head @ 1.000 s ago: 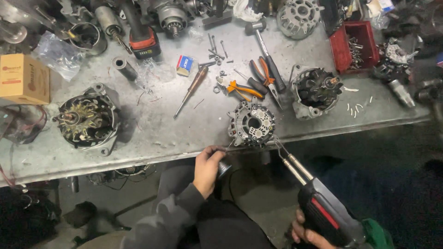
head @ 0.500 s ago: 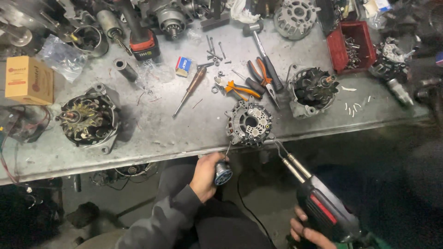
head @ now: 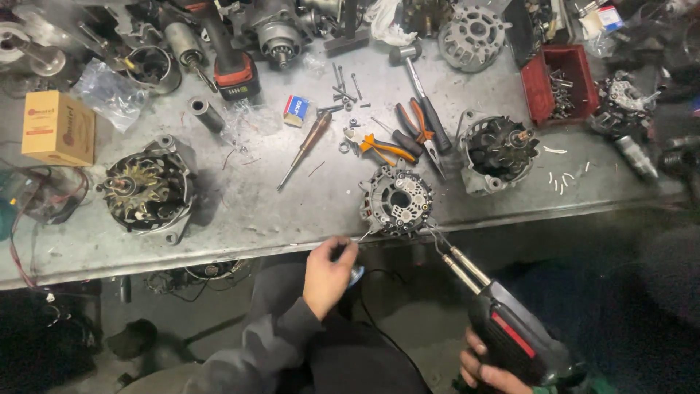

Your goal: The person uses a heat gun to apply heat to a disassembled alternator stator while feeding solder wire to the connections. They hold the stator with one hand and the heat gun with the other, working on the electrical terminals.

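rectifier plate: round alternator rectifier/end plate (head: 397,199) is laid flat at the front edge of the workbench (head: 240,219), right of centre, so its edge terminals can be reached from the seated side.
soldering gun: black-and-red soldering gun (head: 514,337) is held low off the bench, its twin-rod tip (head: 441,244) angled up to the plate's lower-right edge; tip appears touching or just beside a terminal, contact not certain.
right hand: right hand (head: 487,368) is wrapped around the gun's grip, clamped on it, partly cut by the frame's bottom edge.
left hand: left hand (head: 328,276) is closed around a small dark object with a bluish part, just below the bench's front edge; a thin wire, likely solder (head: 367,235), is fed from it toward the plate's lower-left edge. Hands are well apart.
near plate: orange-handled pliers (head: 383,146), screwdriver (head: 305,148), hammer (head: 423,91) are left behind it, mid-bench.
right side: open alternator housing (head: 498,152); red parts bin (head: 554,84) toward back right corner.
left side: alternator (head: 144,191) near front left; cardboard box (head: 58,128) at left edge.
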